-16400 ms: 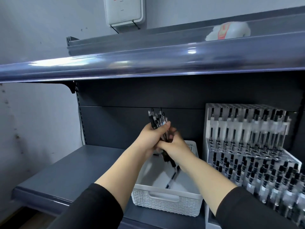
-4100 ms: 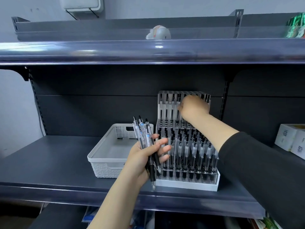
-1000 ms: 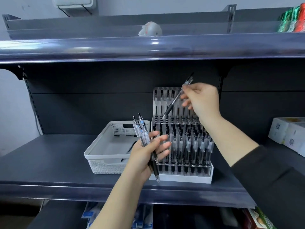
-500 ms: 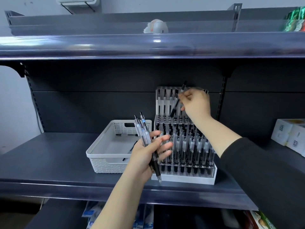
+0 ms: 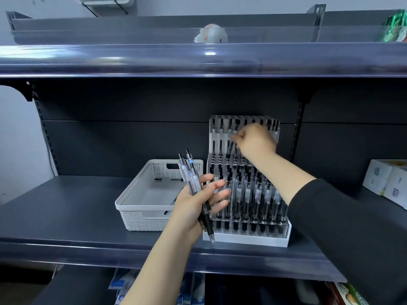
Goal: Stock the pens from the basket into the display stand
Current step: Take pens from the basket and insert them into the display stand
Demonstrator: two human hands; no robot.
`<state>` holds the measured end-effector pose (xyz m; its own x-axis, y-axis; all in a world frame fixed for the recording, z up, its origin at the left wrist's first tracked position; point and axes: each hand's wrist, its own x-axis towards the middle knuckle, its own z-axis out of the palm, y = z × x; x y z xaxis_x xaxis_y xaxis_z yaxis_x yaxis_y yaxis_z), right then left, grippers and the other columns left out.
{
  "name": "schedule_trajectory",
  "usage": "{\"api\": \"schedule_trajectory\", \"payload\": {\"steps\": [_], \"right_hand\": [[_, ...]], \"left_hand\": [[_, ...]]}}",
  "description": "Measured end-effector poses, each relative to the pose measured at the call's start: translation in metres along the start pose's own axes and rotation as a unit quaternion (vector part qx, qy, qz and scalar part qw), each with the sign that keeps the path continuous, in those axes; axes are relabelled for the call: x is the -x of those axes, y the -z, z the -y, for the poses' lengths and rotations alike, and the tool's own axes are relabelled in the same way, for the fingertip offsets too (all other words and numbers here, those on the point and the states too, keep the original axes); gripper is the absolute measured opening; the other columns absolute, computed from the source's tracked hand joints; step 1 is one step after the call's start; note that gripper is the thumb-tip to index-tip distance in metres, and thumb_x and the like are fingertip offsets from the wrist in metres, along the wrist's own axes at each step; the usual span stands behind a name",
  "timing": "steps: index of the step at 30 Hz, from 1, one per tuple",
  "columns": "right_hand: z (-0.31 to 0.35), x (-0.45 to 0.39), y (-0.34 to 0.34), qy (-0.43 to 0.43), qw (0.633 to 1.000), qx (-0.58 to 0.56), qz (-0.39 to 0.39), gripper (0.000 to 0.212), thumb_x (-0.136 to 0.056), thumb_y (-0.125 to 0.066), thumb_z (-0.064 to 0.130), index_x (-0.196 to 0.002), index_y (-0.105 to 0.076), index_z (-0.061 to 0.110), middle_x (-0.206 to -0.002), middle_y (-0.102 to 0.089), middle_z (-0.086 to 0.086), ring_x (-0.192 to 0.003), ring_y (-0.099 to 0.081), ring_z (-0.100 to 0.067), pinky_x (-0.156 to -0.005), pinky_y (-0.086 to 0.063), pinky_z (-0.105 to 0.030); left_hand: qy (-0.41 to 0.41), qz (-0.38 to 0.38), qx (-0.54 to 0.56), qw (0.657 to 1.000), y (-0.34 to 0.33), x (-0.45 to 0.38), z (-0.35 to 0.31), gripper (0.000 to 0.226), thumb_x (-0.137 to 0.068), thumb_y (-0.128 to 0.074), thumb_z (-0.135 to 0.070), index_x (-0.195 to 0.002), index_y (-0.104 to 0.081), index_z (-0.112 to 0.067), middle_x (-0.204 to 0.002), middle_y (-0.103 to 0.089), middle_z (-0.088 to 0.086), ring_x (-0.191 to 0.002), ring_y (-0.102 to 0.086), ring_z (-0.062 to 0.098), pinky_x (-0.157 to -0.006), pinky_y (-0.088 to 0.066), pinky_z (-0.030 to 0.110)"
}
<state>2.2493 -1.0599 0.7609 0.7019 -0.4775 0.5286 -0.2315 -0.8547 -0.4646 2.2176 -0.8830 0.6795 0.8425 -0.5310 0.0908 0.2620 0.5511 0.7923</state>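
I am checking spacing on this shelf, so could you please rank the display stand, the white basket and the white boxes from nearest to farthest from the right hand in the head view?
1. Display stand: right hand at its top tier.
2. White basket: lower left.
3. White boxes: far right.

A black long sleeve (image 5: 343, 227) covers the right arm; the left forearm (image 5: 160, 265) is bare.
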Motion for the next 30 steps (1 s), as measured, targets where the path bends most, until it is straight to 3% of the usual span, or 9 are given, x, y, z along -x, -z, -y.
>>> {"api": "schedule_trajectory", "payload": {"steps": [5,9,15,21,30], "right_hand": [[0.009,-0.007,-0.003,0.011,0.990,0.136,0.041,0.041,-0.098,-0.045,0.030,-0.060,-0.041,0.016,-0.058,-0.043,-0.001,-0.052,-0.043,-0.018,-0.046,-0.028,-0.023],[0.018,-0.013,-0.002,0.016,0.978,0.201,0.046,0.030,-0.094,-0.050,0.010,-0.065,-0.045,0.014,-0.063,-0.047,-0.001,-0.052,-0.044,-0.016,-0.044,-0.026,-0.021],[0.028,-0.019,0.000,0.024,0.969,0.237,0.058,0.013,-0.093,-0.052,0.009,-0.080,-0.050,0.012,-0.067,-0.045,0.000,-0.053,-0.042,-0.014,-0.043,-0.026,-0.022],[0.028,-0.026,-0.001,0.023,0.969,0.236,0.069,0.022,-0.093,-0.053,0.012,-0.072,-0.046,0.012,-0.067,-0.044,-0.001,-0.055,-0.041,-0.015,-0.044,-0.026,-0.022],[0.026,-0.033,-0.003,0.010,0.973,0.215,0.087,0.020,-0.093,-0.051,0.010,-0.073,-0.052,0.009,-0.069,-0.049,-0.002,-0.056,-0.046,-0.014,-0.044,-0.027,-0.023]], "left_hand": [[-0.002,-0.002,0.000,1.000,0.001,-0.001,-0.002,0.015,-0.093,-0.048,0.004,-0.102,-0.056,-0.006,-0.080,-0.074,0.009,-0.063,-0.071,0.017,-0.052,-0.058,0.027],[-0.004,-0.001,-0.004,1.000,0.000,-0.001,-0.004,0.015,-0.094,-0.048,0.003,-0.101,-0.057,-0.007,-0.080,-0.074,0.008,-0.062,-0.071,0.017,-0.051,-0.057,0.026],[-0.001,-0.004,-0.006,1.000,0.000,-0.001,-0.006,0.014,-0.094,-0.048,0.003,-0.101,-0.056,-0.007,-0.079,-0.074,0.008,-0.062,-0.071,0.016,-0.051,-0.057,0.026],[-0.004,-0.008,-0.003,1.000,0.001,0.000,-0.009,0.014,-0.094,-0.048,0.003,-0.098,-0.056,-0.008,-0.076,-0.074,0.008,-0.060,-0.070,0.016,-0.052,-0.058,0.026],[-0.007,-0.010,0.005,1.000,0.002,0.000,-0.011,0.015,-0.093,-0.048,0.004,-0.099,-0.055,-0.007,-0.077,-0.073,0.009,-0.061,-0.070,0.017,-0.053,-0.058,0.027]]}}
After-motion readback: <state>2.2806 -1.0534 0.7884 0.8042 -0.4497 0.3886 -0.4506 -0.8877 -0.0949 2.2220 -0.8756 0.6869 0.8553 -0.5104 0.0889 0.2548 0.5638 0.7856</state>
